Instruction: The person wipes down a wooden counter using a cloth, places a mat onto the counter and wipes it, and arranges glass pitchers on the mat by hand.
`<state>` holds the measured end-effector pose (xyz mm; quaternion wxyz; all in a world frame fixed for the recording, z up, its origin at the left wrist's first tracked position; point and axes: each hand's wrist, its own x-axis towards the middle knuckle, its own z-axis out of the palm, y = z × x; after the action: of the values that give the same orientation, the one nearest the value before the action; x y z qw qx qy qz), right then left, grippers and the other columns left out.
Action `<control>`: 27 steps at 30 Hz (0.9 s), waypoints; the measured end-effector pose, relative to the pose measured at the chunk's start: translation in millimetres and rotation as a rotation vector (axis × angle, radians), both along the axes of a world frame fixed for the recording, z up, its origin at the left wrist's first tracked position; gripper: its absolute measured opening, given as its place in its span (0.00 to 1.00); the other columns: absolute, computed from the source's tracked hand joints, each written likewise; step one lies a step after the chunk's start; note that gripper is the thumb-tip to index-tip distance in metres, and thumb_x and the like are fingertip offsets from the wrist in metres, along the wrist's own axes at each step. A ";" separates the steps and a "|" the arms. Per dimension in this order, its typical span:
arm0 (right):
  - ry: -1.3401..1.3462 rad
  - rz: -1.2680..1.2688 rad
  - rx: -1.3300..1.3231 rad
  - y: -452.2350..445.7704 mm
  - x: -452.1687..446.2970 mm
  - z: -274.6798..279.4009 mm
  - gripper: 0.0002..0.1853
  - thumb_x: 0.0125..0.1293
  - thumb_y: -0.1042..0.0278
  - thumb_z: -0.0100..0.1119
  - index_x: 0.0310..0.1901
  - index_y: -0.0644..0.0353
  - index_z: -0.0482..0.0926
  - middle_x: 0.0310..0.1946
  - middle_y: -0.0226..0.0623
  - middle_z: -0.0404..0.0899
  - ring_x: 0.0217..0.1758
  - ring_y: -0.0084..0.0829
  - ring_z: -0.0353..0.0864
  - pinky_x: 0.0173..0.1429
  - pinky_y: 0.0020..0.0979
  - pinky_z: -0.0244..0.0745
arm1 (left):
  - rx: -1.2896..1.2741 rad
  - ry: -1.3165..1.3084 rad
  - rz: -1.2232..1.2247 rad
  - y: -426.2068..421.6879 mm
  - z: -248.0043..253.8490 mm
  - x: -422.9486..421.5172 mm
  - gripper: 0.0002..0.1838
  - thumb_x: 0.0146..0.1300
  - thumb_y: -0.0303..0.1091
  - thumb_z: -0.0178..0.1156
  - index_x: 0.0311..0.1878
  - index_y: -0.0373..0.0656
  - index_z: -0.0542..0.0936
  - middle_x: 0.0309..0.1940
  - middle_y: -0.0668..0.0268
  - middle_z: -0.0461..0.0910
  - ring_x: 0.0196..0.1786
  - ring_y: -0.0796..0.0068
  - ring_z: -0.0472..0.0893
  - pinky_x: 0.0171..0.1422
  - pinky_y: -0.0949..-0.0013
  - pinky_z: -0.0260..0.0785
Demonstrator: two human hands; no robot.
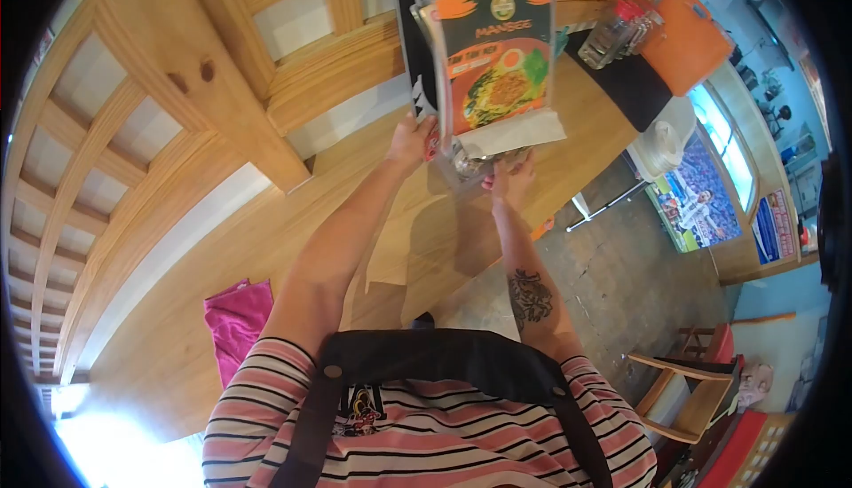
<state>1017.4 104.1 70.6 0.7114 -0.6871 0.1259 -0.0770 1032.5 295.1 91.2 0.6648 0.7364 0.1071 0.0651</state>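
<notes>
The 2 arms reach forward over the wooden counter (266, 240), the left hand (411, 140) gripping the left edge of a clear holder (469, 169), the right hand's (512, 183) fingers curled around its lower right; inside stand menu cards (499, 62), with small shiny contents below, too blurred to identify

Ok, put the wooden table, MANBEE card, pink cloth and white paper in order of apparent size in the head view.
1. Wooden table
2. MANBEE card
3. Pink cloth, cut off partly by the sleeve
4. White paper
</notes>
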 end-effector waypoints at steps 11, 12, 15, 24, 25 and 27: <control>-0.585 0.238 -0.158 -32.8 -103.2 -47.3 0.25 0.64 0.74 0.55 0.63 0.57 0.63 0.53 0.36 0.65 0.47 0.27 0.73 0.51 0.28 0.73 | 1.186 -0.069 0.124 138.5 38.6 -376.2 0.19 0.52 0.41 0.64 0.46 0.44 0.79 0.47 0.60 0.78 0.55 0.54 0.74 0.62 0.48 0.58; -0.580 0.252 -0.153 -21.6 -120.0 -48.4 0.25 0.64 0.74 0.55 0.63 0.57 0.63 0.53 0.36 0.65 0.47 0.27 0.73 0.51 0.28 0.73 | 1.211 0.103 0.079 147.1 27.1 -415.6 0.25 0.53 0.46 0.62 0.52 0.45 0.76 0.55 0.59 0.73 0.62 0.55 0.67 0.66 0.44 0.50; -0.577 0.480 -0.503 9.9 -158.6 -28.7 0.22 0.61 0.76 0.55 0.58 0.63 0.69 0.47 0.42 0.72 0.44 0.33 0.74 0.50 0.30 0.70 | 1.221 0.454 -0.028 144.3 -4.5 -455.6 0.40 0.56 0.58 0.55 0.69 0.49 0.60 0.72 0.61 0.52 0.75 0.56 0.45 0.72 0.37 0.29; -0.677 0.449 -0.802 20.2 -148.4 -35.2 0.20 0.57 0.76 0.57 0.53 0.62 0.74 0.43 0.43 0.74 0.44 0.38 0.74 0.48 0.33 0.71 | 1.238 0.353 0.244 175.7 -15.9 -271.0 0.43 0.58 0.63 0.51 0.71 0.50 0.54 0.73 0.61 0.48 0.75 0.53 0.43 0.71 0.32 0.31; -0.664 0.432 -0.806 23.6 -146.8 -41.2 0.19 0.57 0.76 0.57 0.52 0.61 0.74 0.43 0.42 0.73 0.44 0.37 0.74 0.47 0.33 0.72 | 1.237 0.331 0.236 169.9 -18.7 -263.8 0.43 0.58 0.63 0.52 0.71 0.51 0.55 0.73 0.60 0.48 0.75 0.51 0.43 0.70 0.31 0.31; -0.658 0.433 -0.806 23.3 -140.6 -46.8 0.19 0.57 0.76 0.58 0.52 0.61 0.75 0.43 0.42 0.73 0.43 0.37 0.74 0.46 0.33 0.72 | 1.213 0.232 0.117 135.4 -16.4 -270.6 0.43 0.56 0.64 0.53 0.71 0.51 0.57 0.72 0.59 0.49 0.74 0.49 0.43 0.70 0.31 0.31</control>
<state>876.8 127.4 23.8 0.3940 -0.8545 -0.2859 -0.1814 762.0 430.4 74.8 0.1074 0.9783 0.1626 0.0702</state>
